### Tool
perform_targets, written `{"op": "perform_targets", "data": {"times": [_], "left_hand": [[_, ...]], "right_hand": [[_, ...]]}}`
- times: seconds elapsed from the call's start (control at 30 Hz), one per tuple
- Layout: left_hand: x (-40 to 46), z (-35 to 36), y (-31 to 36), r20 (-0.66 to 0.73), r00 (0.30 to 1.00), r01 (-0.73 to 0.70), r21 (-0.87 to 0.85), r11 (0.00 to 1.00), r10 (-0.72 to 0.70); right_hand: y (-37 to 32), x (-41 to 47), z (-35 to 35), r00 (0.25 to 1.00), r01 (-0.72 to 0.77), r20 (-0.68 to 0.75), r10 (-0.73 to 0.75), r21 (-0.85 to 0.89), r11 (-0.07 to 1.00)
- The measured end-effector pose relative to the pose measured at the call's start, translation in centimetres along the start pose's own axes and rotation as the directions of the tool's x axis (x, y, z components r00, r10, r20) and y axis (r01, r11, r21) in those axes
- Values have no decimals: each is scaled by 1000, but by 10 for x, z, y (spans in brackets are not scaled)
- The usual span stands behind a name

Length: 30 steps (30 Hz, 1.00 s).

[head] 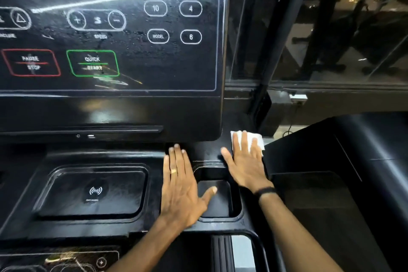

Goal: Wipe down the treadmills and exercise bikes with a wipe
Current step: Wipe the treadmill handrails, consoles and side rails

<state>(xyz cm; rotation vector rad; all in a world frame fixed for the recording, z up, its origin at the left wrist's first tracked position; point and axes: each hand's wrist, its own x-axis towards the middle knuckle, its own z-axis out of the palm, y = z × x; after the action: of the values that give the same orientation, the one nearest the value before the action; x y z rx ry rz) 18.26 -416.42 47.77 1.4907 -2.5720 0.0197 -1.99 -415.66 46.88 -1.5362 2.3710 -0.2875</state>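
Observation:
A black treadmill console fills the view, with a glossy control panel showing speed, incline, pause and quick-start buttons. My right hand lies flat with straight fingers on a white wipe, pressing it onto the console ledge at the panel's lower right corner. My left hand rests flat on the console deck, fingers spread, its thumb reaching over the small square pocket between the hands. Streaks and droplets show on the panel surface.
A wireless-charging tray sits in the deck to the left. A neighbouring black machine stands to the right. Behind it a glass wall reflects the gym. A handrail section lies at the bottom.

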Motion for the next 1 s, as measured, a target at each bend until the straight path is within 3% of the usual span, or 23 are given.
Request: {"op": "perform_targets", "data": {"times": [0.07,0.17,0.27,0.33,0.4,0.5,0.57,0.63,0.7,0.77,0.83,0.9,1.0], "left_hand": [[-6,0,1,-7,1000,2,-14,1000,-2],[-9,-8,0,3,997,77,-72,994,-77],[-29,-13,1,-85,995,37,-175,984,-53],[-48,-13,3,-133,991,-12,-234,972,-20],[-52,-11,2,-120,983,95,-296,950,-136],[-46,-10,4,-96,964,200,-346,917,-247],[-45,-10,7,-128,971,144,-366,920,-203],[-47,-10,6,-162,962,135,-413,901,-219],[-46,-11,5,-214,941,130,-487,863,-262],[-45,-13,6,-245,921,125,-554,823,-304],[-46,-12,5,-251,910,123,-594,795,-329],[-47,-11,3,-240,908,130,-620,774,-344],[-45,-9,3,-233,905,139,-627,766,-355]], "right_hand": [[-32,32,2,999,-32,26,34,-46,998],[-83,29,6,982,191,28,-189,-111,975],[-97,-17,13,861,508,45,-506,-124,853],[-74,-41,13,781,624,58,-622,-66,778],[-40,-52,9,838,545,34,-544,-81,834],[-10,-38,2,993,112,-13,-115,-115,987],[-27,-18,1,990,-137,22,140,-101,985],[-62,-8,8,996,-92,14,94,-101,991],[-99,-15,27,978,206,19,-206,-154,966],[-112,-38,42,861,506,67,-504,-217,835],[-95,-55,34,783,619,53,-619,-158,769],[-58,-59,24,847,524,-27,-531,-128,842],[0,-60,11,985,52,-155,-69,-107,993]]}}
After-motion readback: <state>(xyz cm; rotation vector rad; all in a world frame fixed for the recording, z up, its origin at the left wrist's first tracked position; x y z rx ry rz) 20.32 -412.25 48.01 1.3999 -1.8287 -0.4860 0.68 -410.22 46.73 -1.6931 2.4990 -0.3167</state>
